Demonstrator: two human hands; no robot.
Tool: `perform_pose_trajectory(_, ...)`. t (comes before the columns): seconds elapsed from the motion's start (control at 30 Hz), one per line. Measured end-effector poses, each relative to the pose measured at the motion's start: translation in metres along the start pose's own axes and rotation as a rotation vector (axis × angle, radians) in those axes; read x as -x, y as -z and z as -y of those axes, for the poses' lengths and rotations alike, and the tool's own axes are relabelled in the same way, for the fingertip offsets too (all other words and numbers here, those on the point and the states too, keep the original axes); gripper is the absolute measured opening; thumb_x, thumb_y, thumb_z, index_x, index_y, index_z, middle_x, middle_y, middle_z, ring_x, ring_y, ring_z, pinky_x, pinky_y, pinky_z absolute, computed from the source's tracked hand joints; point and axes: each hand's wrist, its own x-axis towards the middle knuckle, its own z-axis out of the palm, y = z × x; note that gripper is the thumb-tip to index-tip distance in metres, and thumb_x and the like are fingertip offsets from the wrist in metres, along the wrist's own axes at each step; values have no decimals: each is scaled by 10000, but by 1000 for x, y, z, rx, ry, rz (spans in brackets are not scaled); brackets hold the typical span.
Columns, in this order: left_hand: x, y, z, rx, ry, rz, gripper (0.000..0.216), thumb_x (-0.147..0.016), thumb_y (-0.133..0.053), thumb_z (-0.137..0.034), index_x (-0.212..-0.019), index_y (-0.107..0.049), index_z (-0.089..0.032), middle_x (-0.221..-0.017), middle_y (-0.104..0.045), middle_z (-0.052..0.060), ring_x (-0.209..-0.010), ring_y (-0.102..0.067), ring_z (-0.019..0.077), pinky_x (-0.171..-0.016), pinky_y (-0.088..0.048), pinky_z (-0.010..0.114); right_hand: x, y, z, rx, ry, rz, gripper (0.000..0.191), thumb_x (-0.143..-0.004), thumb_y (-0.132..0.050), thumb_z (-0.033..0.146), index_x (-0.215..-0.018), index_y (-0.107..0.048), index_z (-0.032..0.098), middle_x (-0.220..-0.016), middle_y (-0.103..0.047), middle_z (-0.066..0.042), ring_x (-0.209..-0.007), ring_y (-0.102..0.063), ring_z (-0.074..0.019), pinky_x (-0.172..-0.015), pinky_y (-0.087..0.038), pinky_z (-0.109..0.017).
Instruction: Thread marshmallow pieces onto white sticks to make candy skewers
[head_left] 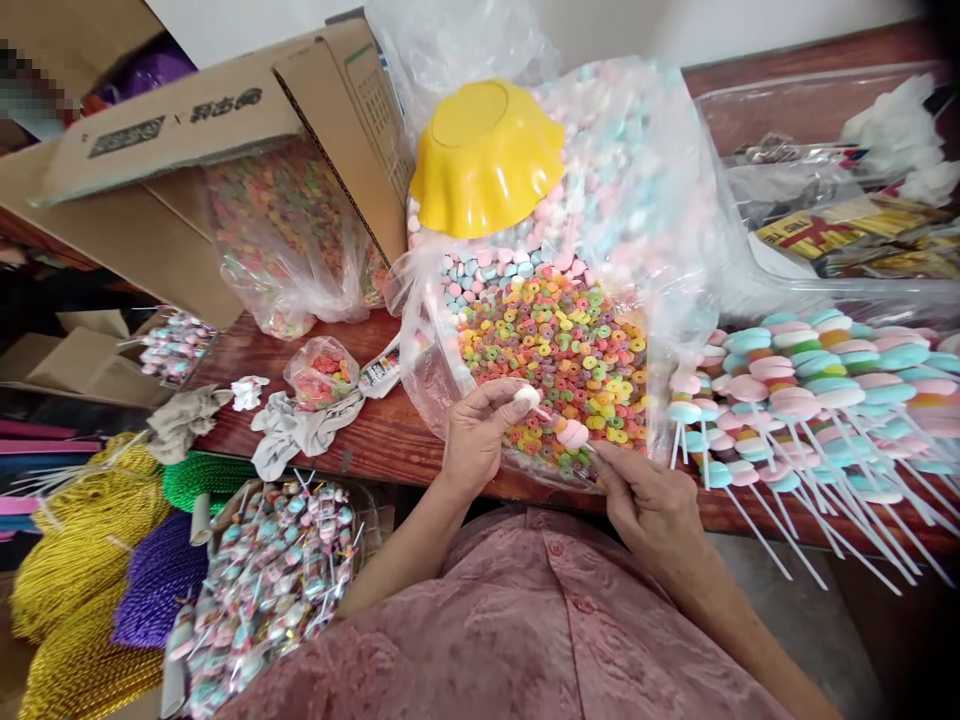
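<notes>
My left hand [477,432] pinches a small white marshmallow [527,397] between thumb and fingertips. My right hand [651,502] is closed on a thin stick with a pink marshmallow [573,433] at its tip, held close to the white one. Both hands work at the table's front edge, right before an open clear bag of coloured ring candies [559,345]. Behind the rings lie pastel marshmallows [487,268], with an upturned yellow bowl [486,157] resting on them.
Finished candy skewers [810,400] lie in rows at the right on the wooden table [375,440]. A cardboard box [187,130] with a candy bag [292,240] stands at the back left. Wrapped skewers [270,580] and coloured tie bundles [82,560] fill the lower left.
</notes>
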Motion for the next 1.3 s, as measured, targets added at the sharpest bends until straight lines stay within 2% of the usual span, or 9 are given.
perform_pose_trajectory(0.13,-1,4,9,-149,-285,19,178,-702,-874,-231,-861,-793,-238,-972,-766,10,-936,-715,128,-862,-593,259,1,-1,-1,1,-21,-5,198,-977,-548,182,-1082,-715,196,-845,-776,-47,-615,-706,-162,-646,-576,-260)
perform_pose_trajectory(0.33,0,8,3,-496,-634,94,211,-804,-774,-125,-980,-778,-242,-978,-781,34,-925,-734,141,-867,-611,288,4,-8,6,-37,-8,-8,229,-978,-524,154,-1130,-691,195,-871,-777,-55,-656,-721,-177,-621,-569,-272)
perform_pose_trajectory(0.47,1,12,-1,-696,-796,139,200,-862,-703,-123,-1016,-767,-235,-1010,-791,52,-942,-752,161,-879,-632,316,3,-11,10,-59,3,21,261,-978,-500,134,-1156,-683,187,-867,-773,-57,-677,-728,-179,-621,-567,-268)
perform_pose_trajectory(0.57,3,16,1,-791,-841,179,212,-892,-653,-119,-1032,-764,-233,-1057,-788,65,-970,-756,170,-893,-636,324,1,-10,10,-48,2,10,261,-972,-501,134,-1142,-691,190,-830,-767,-45,-629,-711,-170,-594,-557,-261)
perform_pose_trajectory(0.8,6,13,2,-767,-843,137,207,-885,-650,-85,-1001,-758,-219,-1027,-790,67,-941,-755,161,-850,-634,302,0,-15,16,-67,26,-20,286,-966,-492,104,-1170,-673,189,-901,-775,-69,-717,-739,-188,-664,-597,-280)
perform_pose_trajectory(0.97,4,13,5,-730,-807,131,139,-883,-670,-124,-939,-758,-216,-945,-789,50,-885,-752,156,-807,-632,291,-1,-23,17,-148,-38,-49,305,-956,-513,115,-1174,-703,211,-904,-785,-54,-705,-747,-190,-682,-625,-287)
perform_pose_trajectory(1.07,3,13,11,-589,-675,85,82,-853,-729,-183,-924,-758,-214,-915,-771,39,-863,-744,153,-789,-626,275,-2,-25,14,-164,-82,-26,294,-956,-523,130,-1161,-717,212,-928,-788,-52,-757,-758,-202,-707,-630,-301)
perform_pose_trajectory(1.17,4,9,15,-363,-459,26,191,-825,-775,-277,-1011,-742,-245,-1008,-736,23,-899,-748,169,-825,-634,309,-4,-27,13,-183,-78,-4,297,-964,-514,128,-1168,-713,210,-960,-789,-56,-766,-758,-197,-696,-625,-294)
perform_pose_trajectory(1.3,8,5,13,-272,-311,140,305,-864,-736,-336,-1163,-688,-306,-1154,-709,28,-972,-755,211,-879,-632,379,-5,-29,16,-203,-73,-10,277,-966,-519,112,-1146,-711,200,-943,-787,-54,-734,-748,-178,-663,-603,-268)
